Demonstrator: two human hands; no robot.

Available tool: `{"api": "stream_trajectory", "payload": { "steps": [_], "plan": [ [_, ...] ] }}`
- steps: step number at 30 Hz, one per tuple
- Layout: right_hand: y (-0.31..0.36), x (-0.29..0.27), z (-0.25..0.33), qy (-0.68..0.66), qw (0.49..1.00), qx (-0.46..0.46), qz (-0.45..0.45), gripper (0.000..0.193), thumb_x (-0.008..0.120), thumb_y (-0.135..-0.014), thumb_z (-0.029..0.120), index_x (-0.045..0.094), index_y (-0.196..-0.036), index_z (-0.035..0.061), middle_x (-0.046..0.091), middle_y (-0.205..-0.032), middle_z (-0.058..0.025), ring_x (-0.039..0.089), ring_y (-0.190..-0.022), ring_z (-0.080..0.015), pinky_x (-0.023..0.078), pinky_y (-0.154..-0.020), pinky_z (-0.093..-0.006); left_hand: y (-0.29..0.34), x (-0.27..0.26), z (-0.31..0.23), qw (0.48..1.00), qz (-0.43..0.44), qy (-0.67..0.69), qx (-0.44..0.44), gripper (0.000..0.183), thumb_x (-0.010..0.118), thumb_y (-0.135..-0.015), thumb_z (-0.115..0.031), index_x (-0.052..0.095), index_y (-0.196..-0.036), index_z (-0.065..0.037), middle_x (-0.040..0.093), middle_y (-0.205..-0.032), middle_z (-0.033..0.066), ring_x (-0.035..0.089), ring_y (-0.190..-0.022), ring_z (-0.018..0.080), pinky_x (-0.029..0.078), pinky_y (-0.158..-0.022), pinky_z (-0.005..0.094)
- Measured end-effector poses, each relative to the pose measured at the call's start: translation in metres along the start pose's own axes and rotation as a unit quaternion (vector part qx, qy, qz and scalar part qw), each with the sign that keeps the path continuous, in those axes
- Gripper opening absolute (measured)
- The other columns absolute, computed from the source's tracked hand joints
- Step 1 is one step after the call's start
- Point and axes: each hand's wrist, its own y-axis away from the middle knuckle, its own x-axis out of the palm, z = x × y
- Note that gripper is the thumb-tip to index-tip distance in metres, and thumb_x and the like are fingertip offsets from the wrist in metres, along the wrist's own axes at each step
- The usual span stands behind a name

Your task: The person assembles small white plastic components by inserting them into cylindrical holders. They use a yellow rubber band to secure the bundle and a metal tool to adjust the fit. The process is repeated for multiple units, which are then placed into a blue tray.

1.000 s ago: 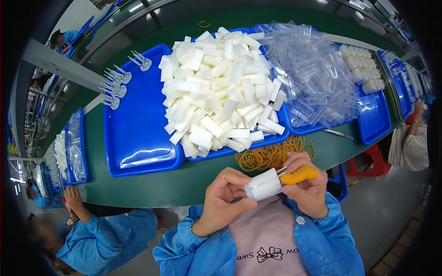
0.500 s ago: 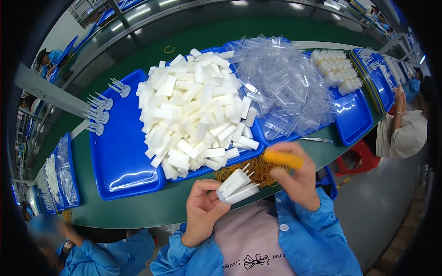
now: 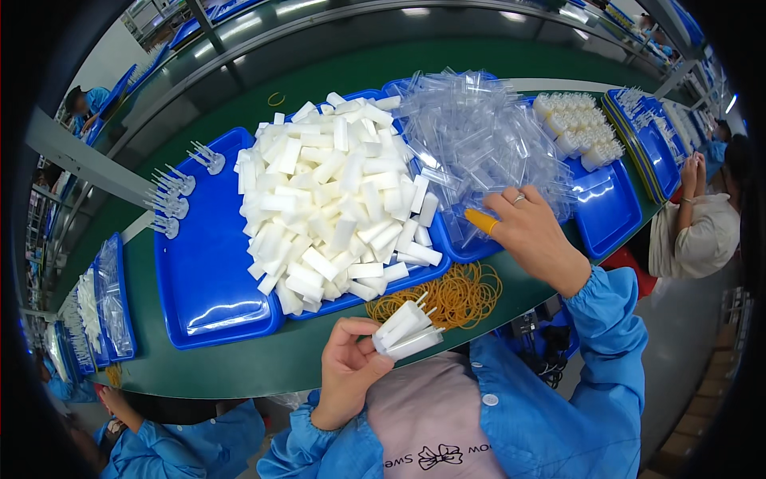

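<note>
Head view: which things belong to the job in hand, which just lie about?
Likely job: white assembly, in the left hand; clear plastic pieces, by the right hand; white blocks; rubber-band pile.

Apparently lying about: lone rubber band; red stool.

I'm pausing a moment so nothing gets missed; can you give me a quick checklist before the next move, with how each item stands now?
1. Left hand grips the white pinned part: ok, fingers and thumb are on its near end.
2. Pins free of the left hand: ok, they point away from it.
3. Right hand is at the clear plastic pieces: ok, it is over the heap's near side.
4. A clear piece is secured in the right hand: cannot tell, its fingertips blend into the heap.
5. Yellow finger cot is worn: ok, on the right hand.
6. Rubber bands are close by: ok, heaped beside the white pinned part.
</note>
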Motion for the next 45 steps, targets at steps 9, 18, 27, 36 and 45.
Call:
{"api": "stream_trajectory", "payload": {
  "steps": [9, 18, 27, 36, 45],
  "plan": [
    [0.002, 0.022, -0.002, -0.043, 0.995, 0.005, -0.095, 0.038, 0.058, -0.073, 0.008, 0.061, -0.111, 0.007, 0.057, -0.097, -0.0059, 0.055, -0.087, -0.0215, 0.042, -0.079, -0.0328, -0.004, 0.002, 0.0, 1.0, 0.009, 0.006, -0.002, 0.036, 0.066, -0.078, 0.007, 0.045, -0.107, -0.001, 0.05, -0.111, 0.0091, 0.057, -0.106, 0.0198, 0.051, -0.084, 0.0278],
    [0.013, -0.007, 0.059, -0.71, 0.635, 0.189, -0.237, 0.031, 0.062, -0.076, -0.003, 0.051, -0.105, 0.0015, 0.06, -0.098, -0.0102, 0.059, -0.091, -0.0159, 0.047, -0.081, -0.0299, -0.002, 0.014, -0.006, 0.98, 0.012, -0.162, 0.116, 0.063, 0.068, -0.077, 0.003, 0.04, -0.134, 0.001, 0.045, -0.116, 0.0117, 0.051, -0.11, 0.02, 0.046, -0.091, 0.0325],
    [0.018, -0.001, 0.108, -0.777, 0.535, 0.214, -0.255, 0.034, 0.065, -0.079, -0.003, 0.049, -0.109, -0.0009, 0.062, -0.092, -0.0134, 0.064, -0.085, -0.0182, 0.052, -0.078, -0.0292, -0.001, 0.015, -0.012, 0.935, 0.028, -0.309, 0.172, 0.051, 0.07, -0.077, -0.004, 0.053, -0.125, 0.002, 0.041, -0.117, 0.0117, 0.045, -0.104, 0.0183, 0.041, -0.088, 0.0296],
    [0.015, -0.002, 0.114, -0.775, 0.515, 0.219, -0.292, 0.034, 0.068, -0.078, 0.004, 0.05, -0.107, -0.0002, 0.063, -0.088, -0.0149, 0.064, -0.077, -0.02, 0.052, -0.071, -0.0307, 0.0, 0.03, -0.028, 0.874, 0.036, -0.437, 0.211, 0.046, 0.072, -0.074, -0.006, 0.059, -0.118, -0.001, 0.043, -0.11, 0.0132, 0.049, -0.092, 0.0204, 0.043, -0.079, 0.0303],
    [0.023, -0.004, 0.113, -0.765, 0.529, 0.186, -0.317, 0.038, 0.072, -0.074, -0.001, 0.051, -0.106, -0.0015, 0.063, -0.091, -0.0158, 0.063, -0.08, -0.0196, 0.051, -0.074, -0.0306, 0.001, 0.038, -0.036, 0.859, 0.048, -0.459, 0.223, 0.045, 0.073, -0.073, -0.004, 0.062, -0.116, -0.004, 0.042, -0.107, 0.0115, 0.052, -0.086, 0.0196, 0.048, -0.072, 0.0289]
  ]
}}
